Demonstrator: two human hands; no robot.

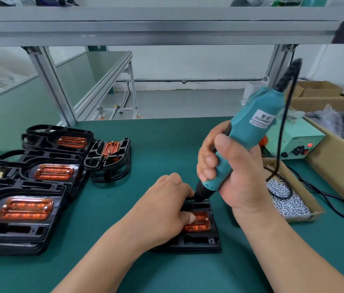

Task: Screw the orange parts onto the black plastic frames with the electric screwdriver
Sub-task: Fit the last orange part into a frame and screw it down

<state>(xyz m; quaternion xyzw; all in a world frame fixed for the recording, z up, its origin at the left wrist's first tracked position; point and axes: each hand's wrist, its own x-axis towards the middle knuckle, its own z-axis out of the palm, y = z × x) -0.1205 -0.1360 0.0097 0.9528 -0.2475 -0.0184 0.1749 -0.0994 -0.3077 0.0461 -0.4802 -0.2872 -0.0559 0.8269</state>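
At the surface's (156, 144) front edge, the left hand (162, 206) holds one black frame (200, 240), the right hand (234, 176) grips the electric screwdriver (249, 127); stacked frames (19, 210) at left look finished.

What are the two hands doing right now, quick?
Left hand: holds the black frame, thumb on the orange part.
Right hand: grips the electric screwdriver.

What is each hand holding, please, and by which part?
The right hand grips the teal electric screwdriver round its lower barrel; the left hand holds the black plastic frame at its far edge, thumb on the orange part.
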